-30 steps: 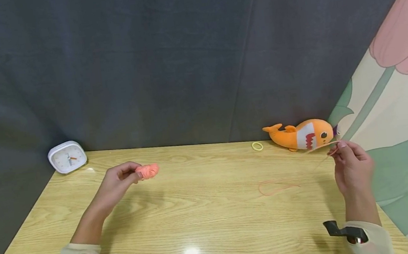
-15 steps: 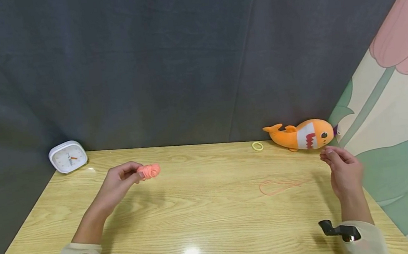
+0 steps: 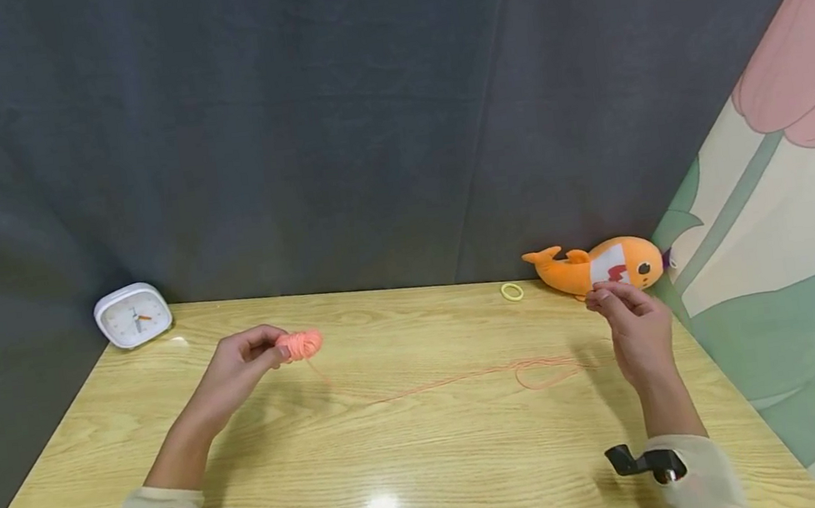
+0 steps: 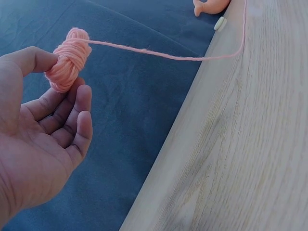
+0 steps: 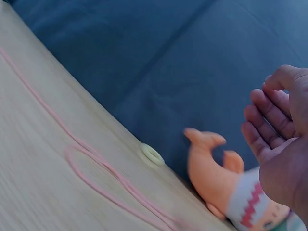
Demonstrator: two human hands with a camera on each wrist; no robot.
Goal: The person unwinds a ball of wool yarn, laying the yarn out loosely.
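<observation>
One coral yarn bundle (image 4: pixel 71 60) is pinched in the left hand's (image 3: pixel 241 363) grip, at ten o'clock from the middle of the tabletop (image 3: pixel 430 452). Its strand (image 4: pixel 144 50) trails toward three o'clock. The right hand (image 3: pixel 634 320), before the plush shark (image 3: pixel 564 274) at two o'clock, has curled fingers; whether its grip holds strand, I cannot tell.

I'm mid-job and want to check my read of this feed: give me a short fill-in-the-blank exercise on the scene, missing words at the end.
1. The left hand pinches the yarn bundle between its fingers and its ____.
2. A loose strand runs from the bundle down onto the wooden ____.
3. The yellow ring lies nearest the ____ of the orange plush toy.
4. At the far left corner stands a white ____.

Missing words: thumb; table; tail; clock.
</observation>
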